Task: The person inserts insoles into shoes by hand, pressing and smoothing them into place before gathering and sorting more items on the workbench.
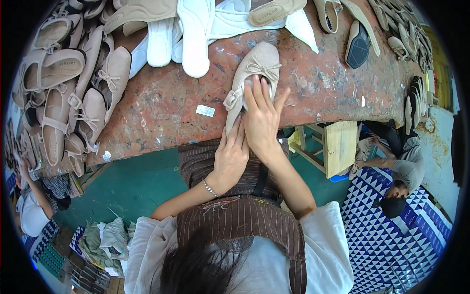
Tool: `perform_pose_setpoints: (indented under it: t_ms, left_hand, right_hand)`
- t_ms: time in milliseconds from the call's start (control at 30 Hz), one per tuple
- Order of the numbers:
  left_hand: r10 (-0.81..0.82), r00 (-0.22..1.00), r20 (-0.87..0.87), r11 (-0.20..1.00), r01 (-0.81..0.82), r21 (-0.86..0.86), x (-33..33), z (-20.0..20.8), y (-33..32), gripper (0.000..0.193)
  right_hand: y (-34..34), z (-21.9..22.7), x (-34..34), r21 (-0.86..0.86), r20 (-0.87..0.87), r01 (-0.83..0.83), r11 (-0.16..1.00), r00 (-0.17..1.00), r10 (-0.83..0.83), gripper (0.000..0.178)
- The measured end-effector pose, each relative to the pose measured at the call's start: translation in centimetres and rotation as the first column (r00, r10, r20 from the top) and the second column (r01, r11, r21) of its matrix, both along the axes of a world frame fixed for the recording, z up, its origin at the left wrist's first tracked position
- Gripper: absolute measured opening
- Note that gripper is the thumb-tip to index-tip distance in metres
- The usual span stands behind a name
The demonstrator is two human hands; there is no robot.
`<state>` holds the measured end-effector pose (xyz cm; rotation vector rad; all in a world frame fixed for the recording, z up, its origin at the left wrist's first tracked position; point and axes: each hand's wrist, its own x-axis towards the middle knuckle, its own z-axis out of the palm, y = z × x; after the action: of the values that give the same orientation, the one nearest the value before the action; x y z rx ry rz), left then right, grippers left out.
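Observation:
A beige flat shoe (262,56) with a bow and a side buckle lies on the worn table in front of me, its toe pointing away. My left hand (230,159) grips the shoe's heel end, its fingers close together. The stretched fingers of my right hand (262,117) reach into the shoe's opening, and the little finger stands apart at the right. Those fingertips are partly hidden inside the shoe, where a bit of pale lining shows.
Piled beige shoes (63,73) cover the table's left side. White insoles (196,44) and beige insoles (271,12) lie at the back. A dark-soled shoe (357,44) rests at the right. A wooden stool (340,147) stands below the table, and a person (409,164) works farther right.

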<state>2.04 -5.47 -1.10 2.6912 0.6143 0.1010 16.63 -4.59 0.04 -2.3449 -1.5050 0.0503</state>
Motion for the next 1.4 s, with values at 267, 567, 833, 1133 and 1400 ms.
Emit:
perform_pose_setpoints:
  t_ms: [267,567,833,1133,1400]
  left_hand:
    - [0.156,0.976,0.154,0.986,-0.143,-0.09,1.1,0.4,-0.4,0.043]
    - [0.063,0.998,-0.004,0.998,-0.063,0.001,1.0,0.0,-0.2,0.051]
    - [0.089,0.994,0.057,0.996,-0.091,0.023,1.1,0.2,-0.1,0.046]
    - [0.092,0.996,0.003,0.996,-0.092,0.018,1.6,1.3,0.7,0.053]
    - [0.416,0.817,0.399,0.829,-0.159,-0.537,-0.1,3.8,9.6,0.015]
  right_hand:
    - [0.6,1.4,0.0,-0.024,-0.107,-0.124,0.992,0.987,0.121,0.062]
    - [1.5,1.6,0.3,-0.134,0.007,-0.085,0.987,0.996,0.087,0.058]
    - [3.0,1.6,0.8,-0.283,-0.05,-0.072,0.956,0.997,0.061,0.049]
    - [4.2,0.1,3.3,-0.249,0.066,-0.117,0.961,0.988,0.137,0.019]
    - [1.9,7.3,17.0,0.236,-0.621,0.46,0.856,0.749,-0.231,0.026]
